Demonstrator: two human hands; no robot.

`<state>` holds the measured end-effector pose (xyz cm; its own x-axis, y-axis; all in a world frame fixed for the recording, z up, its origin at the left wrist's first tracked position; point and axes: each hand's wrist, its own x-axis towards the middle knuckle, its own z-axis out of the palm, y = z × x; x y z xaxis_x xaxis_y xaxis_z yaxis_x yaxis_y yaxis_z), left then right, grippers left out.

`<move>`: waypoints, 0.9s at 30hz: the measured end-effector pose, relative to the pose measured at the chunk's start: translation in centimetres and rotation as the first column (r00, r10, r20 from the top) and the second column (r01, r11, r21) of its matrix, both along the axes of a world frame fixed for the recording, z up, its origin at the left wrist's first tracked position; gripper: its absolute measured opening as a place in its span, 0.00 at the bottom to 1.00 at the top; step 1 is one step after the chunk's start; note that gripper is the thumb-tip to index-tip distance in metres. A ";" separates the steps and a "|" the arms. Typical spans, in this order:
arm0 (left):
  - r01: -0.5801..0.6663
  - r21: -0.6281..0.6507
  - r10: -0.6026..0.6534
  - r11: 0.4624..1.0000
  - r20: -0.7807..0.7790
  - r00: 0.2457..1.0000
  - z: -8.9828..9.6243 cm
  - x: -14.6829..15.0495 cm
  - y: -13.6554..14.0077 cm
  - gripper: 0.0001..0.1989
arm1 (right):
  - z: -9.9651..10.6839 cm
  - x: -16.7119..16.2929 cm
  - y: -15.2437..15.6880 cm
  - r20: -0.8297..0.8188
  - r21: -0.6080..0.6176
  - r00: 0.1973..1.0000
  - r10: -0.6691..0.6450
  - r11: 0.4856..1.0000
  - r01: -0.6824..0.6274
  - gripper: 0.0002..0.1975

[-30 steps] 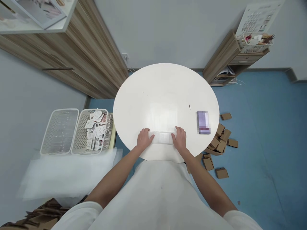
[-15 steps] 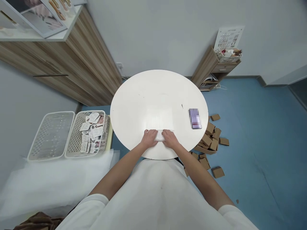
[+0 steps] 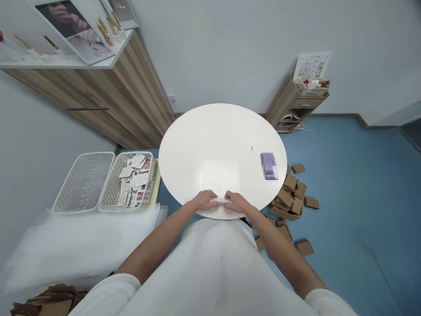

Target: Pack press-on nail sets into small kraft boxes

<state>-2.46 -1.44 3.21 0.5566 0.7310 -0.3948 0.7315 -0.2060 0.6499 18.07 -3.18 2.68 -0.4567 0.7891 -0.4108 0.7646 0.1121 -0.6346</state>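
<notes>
My left hand (image 3: 205, 200) and my right hand (image 3: 237, 202) face each other near the front edge of a white oval table (image 3: 184, 140). Their fingers are closed on the two ends of a narrow white rolled or folded strip (image 3: 221, 200). Whether something is wrapped inside it cannot be seen. Just beyond my fingers lies a paler rectangular patch on the tabletop, either a thin sheet or a reflection. A purple, blurred flat object (image 3: 269, 166) rests at the table's right side.
To the left stand a white basket (image 3: 101, 193) of small packets and its lid-like tray (image 3: 82, 182). Translucent white sheets (image 3: 79, 245) are piled below them. Brown cardboard boxes (image 3: 289, 197) lie on the floor at right. A wooden cabinet (image 3: 138, 96) stands back left.
Both hands have drawn closer to the table's front edge with the white strip, which now looks narrower. The fingers have changed from lying over it to pinching its ends. The camera view has shifted slightly.
</notes>
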 end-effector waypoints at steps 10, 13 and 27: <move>-0.305 -0.193 0.325 0.932 0.083 0.942 -0.9 -2.3 2.9 0.17 | -0.5 1.4 4.3 -0.063 -0.057 0.995 -0.083 0.995 0.079 0.12; -0.343 -0.268 0.387 0.900 0.132 0.913 -2.4 -2.5 3.1 0.16 | -1.4 2.0 4.8 -0.087 -0.116 0.986 -0.141 0.985 0.130 0.12; -0.577 -0.227 0.594 0.784 0.004 0.805 -4.3 -2.5 2.8 0.14 | -4.1 2.3 5.4 0.000 -0.102 0.896 -0.444 0.891 0.442 0.07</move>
<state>-5.01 1.36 -1.06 0.0802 0.8325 -0.5482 0.6182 0.3899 0.6825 20.42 2.17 -1.42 -0.0794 0.8685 -0.4892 0.7058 -0.2976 -0.6429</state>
